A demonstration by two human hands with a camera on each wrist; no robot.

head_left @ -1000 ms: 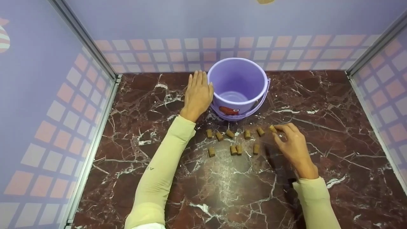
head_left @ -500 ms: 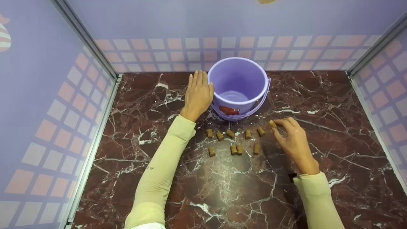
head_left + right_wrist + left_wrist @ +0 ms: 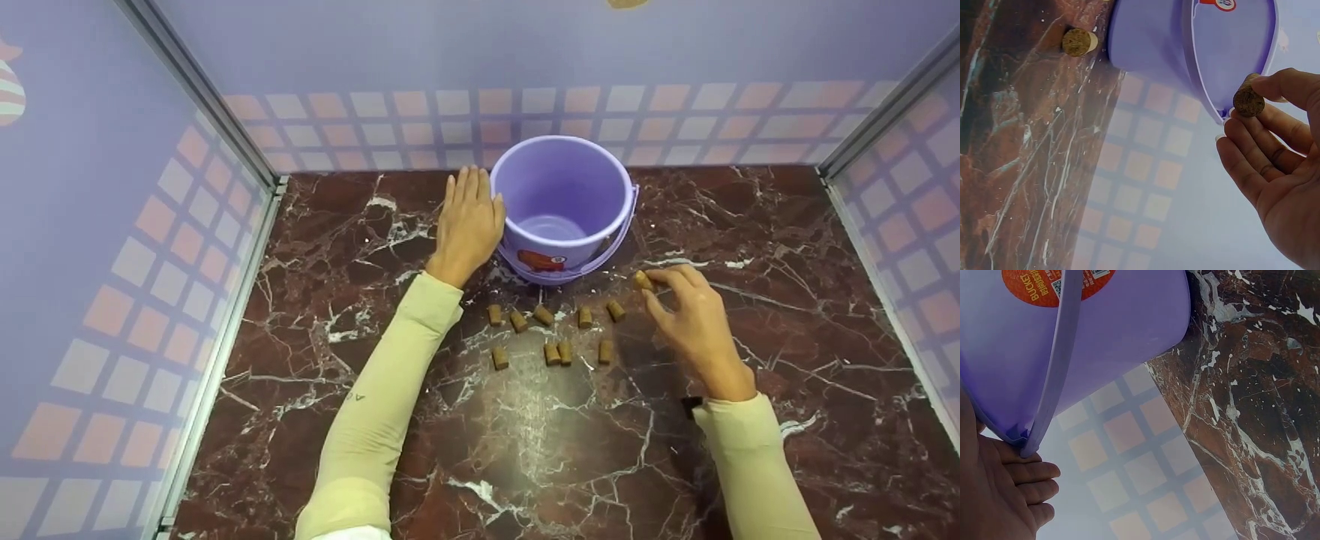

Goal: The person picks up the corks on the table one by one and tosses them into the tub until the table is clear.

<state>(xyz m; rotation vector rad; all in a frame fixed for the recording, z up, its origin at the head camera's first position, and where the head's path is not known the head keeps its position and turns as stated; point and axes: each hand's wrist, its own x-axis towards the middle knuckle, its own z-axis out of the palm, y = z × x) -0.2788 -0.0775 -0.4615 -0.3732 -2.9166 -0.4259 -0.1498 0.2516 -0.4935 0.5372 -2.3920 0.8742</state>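
A purple bucket point(image 3: 551, 259) with a red label stands near the back wall, its handle hanging down at the front right. Against its left side rests my left hand point(image 3: 466, 221), fingers straight; the left wrist view has this hand point(image 3: 1008, 489) by the handle's point(image 3: 1058, 365) pivot at the rim. To the right of the bucket and in front of it, my right hand point(image 3: 690, 315) pinches a cork point(image 3: 1249, 98) between thumb and fingers, above the table. Several more corks point(image 3: 584, 317) lie in two loose rows before the bucket.
The dark red marbled table point(image 3: 525, 450) has white veins. Purple panels with pink and white squares enclose it at the back point(image 3: 360, 120), left point(image 3: 135, 300) and right point(image 3: 915, 202). One lone cork point(image 3: 1077, 42) shows on the table in the right wrist view.
My right hand has risen a little and moved away from me toward the bucket's side, carrying the cork. The left hand, the bucket and the corks on the table have stayed put.
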